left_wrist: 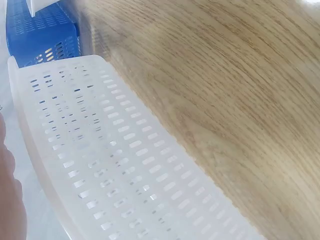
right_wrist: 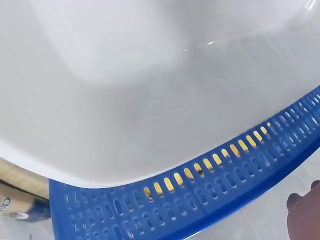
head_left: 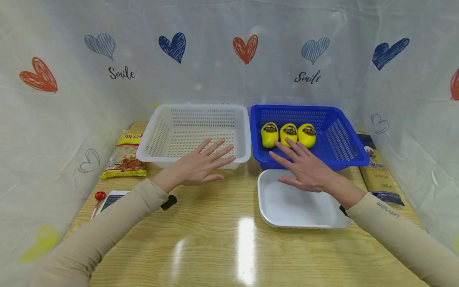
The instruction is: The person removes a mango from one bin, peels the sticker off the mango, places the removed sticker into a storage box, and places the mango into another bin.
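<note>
My left hand (head_left: 201, 165), fingers spread and straight, hovers over the front rim of the white basket (head_left: 193, 164), which has nothing in it. In the left wrist view that basket's slotted side (left_wrist: 125, 145) fills much of the picture. With fingers likewise spread, my right hand (head_left: 305, 167) is above the front of the blue basket (head_left: 340, 135) and the back of a white tray (head_left: 305, 207). Three yellow mangoes (head_left: 306, 135) with dark labels lie side by side in the blue basket; the fingertips overlap the nearer ones in the head view. Neither hand holds anything.
A yellow food bag (head_left: 127, 155) lies left of the white basket. Nearer me are a red lollipop-like item (head_left: 100, 195) and a dark-and-white object (head_left: 112, 198), partly behind the left sleeve. A tan packet (head_left: 380, 171) lies at the right. Patterned curtains (head_left: 215, 79) enclose the wooden table (head_left: 211, 239).
</note>
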Tool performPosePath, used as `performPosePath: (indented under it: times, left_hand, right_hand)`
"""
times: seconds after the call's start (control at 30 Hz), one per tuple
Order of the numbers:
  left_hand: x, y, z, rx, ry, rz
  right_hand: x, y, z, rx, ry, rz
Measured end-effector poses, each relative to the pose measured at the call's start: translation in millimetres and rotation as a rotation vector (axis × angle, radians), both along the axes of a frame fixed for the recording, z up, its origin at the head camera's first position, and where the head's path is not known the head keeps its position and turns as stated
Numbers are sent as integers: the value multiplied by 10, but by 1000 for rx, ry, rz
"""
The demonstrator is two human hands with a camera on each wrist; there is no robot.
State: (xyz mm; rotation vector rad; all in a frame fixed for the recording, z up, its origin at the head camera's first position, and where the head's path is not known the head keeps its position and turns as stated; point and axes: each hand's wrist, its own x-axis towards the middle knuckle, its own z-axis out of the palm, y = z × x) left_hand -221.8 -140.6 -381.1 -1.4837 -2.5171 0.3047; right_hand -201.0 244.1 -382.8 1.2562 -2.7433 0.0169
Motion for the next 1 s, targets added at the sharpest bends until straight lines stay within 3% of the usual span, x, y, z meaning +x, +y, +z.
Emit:
performPosePath:
  times: [0.13,0.23,0.37,0.5,0.63,0.8,1.0]
  left_hand:
    - [8,-11,3,35,-27,-3]
    - [23,-27,18,76,-65,-2]
    - [38,-66,49,132,-111,15]
    - [31,-85,95,215,-189,44]
    - [-18,-10,181,323,-300,70]
    - [-152,191,344,510,-480,96]
    - [-427,565,532,704,-709,194]
  right_hand:
    - [-56,157,140,-159,-225,-81]
    - [-119,449,297,-358,-369,-230]
    - [-186,984,373,-553,-352,-452]
    - [-217,1484,276,-667,-314,-582]
    - [-211,1818,154,-657,-380,-648]
    - [-156,2037,63,-605,-577,-747]
    - [-126,2189,-95,-679,-608,-754]
